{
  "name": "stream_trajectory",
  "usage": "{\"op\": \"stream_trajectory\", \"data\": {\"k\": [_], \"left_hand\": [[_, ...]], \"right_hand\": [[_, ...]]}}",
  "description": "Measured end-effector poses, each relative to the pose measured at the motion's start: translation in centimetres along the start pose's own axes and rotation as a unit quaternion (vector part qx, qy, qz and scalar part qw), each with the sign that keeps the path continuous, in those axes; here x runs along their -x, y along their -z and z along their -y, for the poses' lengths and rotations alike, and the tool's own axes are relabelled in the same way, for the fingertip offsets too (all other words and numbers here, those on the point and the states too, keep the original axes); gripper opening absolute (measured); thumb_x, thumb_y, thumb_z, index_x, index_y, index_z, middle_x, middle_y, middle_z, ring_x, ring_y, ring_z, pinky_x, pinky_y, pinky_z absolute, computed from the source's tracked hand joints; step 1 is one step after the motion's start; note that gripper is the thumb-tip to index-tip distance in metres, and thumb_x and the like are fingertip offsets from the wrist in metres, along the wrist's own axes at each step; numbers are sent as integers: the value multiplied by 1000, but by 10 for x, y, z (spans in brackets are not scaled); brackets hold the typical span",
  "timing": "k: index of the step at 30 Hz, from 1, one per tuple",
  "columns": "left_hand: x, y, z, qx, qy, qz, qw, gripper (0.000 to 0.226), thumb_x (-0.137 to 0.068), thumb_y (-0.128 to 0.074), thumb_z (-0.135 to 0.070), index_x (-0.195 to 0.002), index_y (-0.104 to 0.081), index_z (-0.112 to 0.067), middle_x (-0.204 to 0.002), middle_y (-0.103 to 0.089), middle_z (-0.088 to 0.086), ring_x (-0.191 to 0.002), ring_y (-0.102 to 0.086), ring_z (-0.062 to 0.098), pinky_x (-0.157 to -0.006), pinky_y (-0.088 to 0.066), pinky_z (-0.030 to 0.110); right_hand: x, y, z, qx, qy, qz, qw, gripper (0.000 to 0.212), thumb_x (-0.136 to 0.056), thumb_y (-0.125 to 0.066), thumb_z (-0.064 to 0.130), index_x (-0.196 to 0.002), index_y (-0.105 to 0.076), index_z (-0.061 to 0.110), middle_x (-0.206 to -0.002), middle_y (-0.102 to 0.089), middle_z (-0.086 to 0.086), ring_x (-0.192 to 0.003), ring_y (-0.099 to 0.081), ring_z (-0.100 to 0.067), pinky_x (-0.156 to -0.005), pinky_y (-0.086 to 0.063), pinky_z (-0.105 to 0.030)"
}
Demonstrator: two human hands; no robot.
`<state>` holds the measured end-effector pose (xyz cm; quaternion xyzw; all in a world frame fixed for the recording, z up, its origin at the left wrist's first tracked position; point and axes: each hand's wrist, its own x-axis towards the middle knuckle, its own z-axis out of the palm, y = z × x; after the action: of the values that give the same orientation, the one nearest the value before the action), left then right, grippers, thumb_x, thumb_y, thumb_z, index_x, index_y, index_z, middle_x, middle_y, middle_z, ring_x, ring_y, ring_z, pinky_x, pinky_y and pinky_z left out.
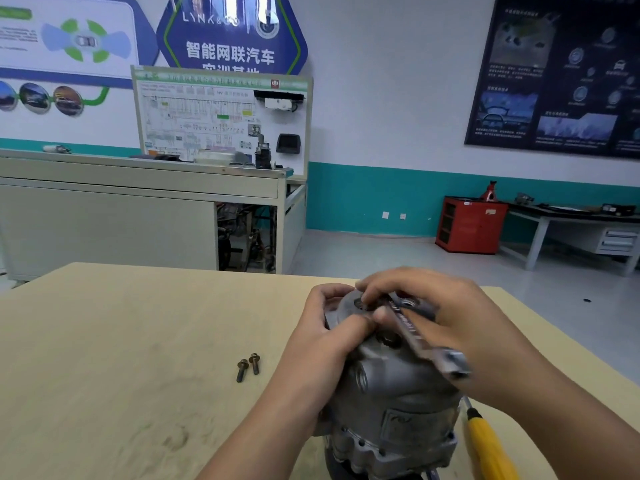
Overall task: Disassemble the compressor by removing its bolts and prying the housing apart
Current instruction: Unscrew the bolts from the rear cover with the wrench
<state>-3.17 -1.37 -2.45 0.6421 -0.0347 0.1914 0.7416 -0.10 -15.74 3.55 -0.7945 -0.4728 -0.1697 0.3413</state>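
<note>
Left of the compressor, two loose bolts [248,367] lie side by side on the pale wooden surface [121,358], well apart from both hands, shanks pointing toward me. I take that to mean part of the bolt removal is done.

Next across, the left hand [329,341] holds the compressor [391,393], which stands on end near the front right of the surface. Its fingers [329,292] curl over the far rim of the top cover and the thumb lies across the near side, so I judge the body is braced against turning.

On that cover lies the wrench [412,332]. Its long axis runs from the head, up and left near the middle of the cover, down and right toward me. The free end sticks out past the housing under the right wrist. The right hand [450,317] lies over it, fingertips [372,291] bunched close at the head and thumb pressed on the shank, pinching the tool rather than wrapping it. Whether the head sits on a bolt I cannot tell, because the fingers cover it. The right hand is the nearer to the fastener, so I expect the next turn falls to it, swinging about the head while the left resists.

Farthest right, a yellow-handled screwdriver [486,441] lies on the surface just beside the housing, untouched, probably there for the prying.
</note>
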Motion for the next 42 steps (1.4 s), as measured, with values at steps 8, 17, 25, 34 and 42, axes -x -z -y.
{"op": "stream_trajectory", "data": {"k": [8,17,25,34,42], "left_hand": [[3,-1,-4,18,1,4,1000,35,-64,-65,-27,-98,-63,-34,-106,-69,8,-88,-70,26,-68,-50,33],[3,1,-5,-1,-24,17,1000,25,-65,-63,-26,-88,-67,-33,-97,-71,3,-86,-69,24,-67,-50,29],[0,2,-11,-40,-10,29,999,24,-66,-64,-30,-90,-70,-30,-91,-73,1,-85,-70,23,-69,-50,30],[-21,1,-28,-62,52,-1,997,9,-86,-67,-19,-86,-71,-11,-84,-72,9,-72,-64,20,-65,-49,27],[-30,42,-24,-61,63,-116,989,20,-88,-61,-42,-87,-69,-23,-90,-75,-6,-88,-70,12,-81,-48,35]], "right_hand": [[20,0,-26,-267,-91,-95,955,20,-76,-68,33,-94,-75,31,-100,-73,4,-98,-67,-13,-81,-55,-27],[2,7,-32,-510,-228,-148,816,21,-72,-58,21,-89,-63,10,-89,-75,-10,-77,-71,-14,-56,-54,-21],[1,1,-25,-536,-227,-226,781,15,-70,-57,19,-78,-63,8,-80,-75,-9,-70,-71,-12,-48,-49,-14],[11,4,-26,-536,-232,-240,775,26,-70,-57,21,-88,-59,3,-81,-75,-10,-69,-72,-13,-51,-52,-17],[14,7,-27,-514,-247,-205,795,23,-71,-56,24,-88,-60,9,-85,-75,-7,-72,-72,-12,-48,-54,-24]]}}
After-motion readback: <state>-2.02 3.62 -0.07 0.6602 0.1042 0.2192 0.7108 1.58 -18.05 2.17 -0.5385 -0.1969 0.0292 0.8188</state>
